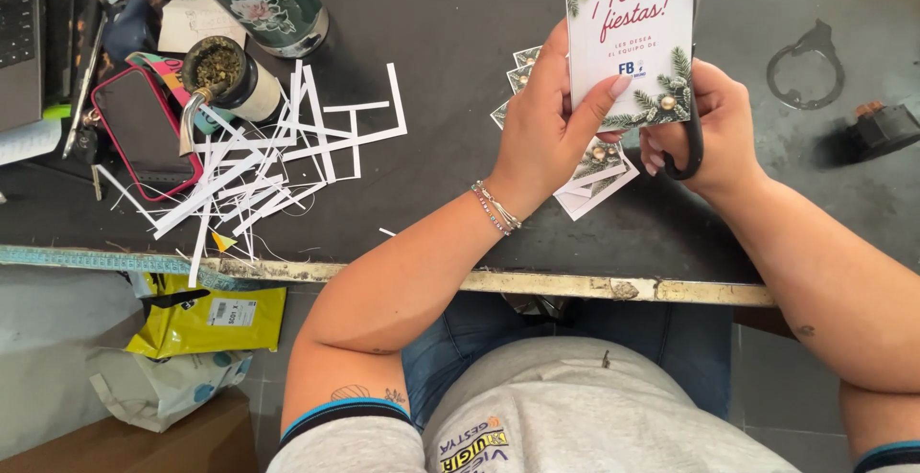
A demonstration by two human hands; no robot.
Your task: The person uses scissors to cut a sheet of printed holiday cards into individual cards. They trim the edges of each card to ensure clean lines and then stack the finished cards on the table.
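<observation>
Over our lap, our left hand pinches a light, stiff greeting card by its edge; our right hand grips black scissors.

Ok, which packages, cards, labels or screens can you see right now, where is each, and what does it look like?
Card: held upright by left hand and right hand; white rectangle, red script, pine sprigs.
Card stack: on the table under the hands; same white design.
Phone: table left; dark screen, pink case.
Yellow bag: below the table edge, left; white label.
White bag: under the yellow one; crumpled, blue marks.
Laptop: far left corner; grey keyboard only.
</observation>
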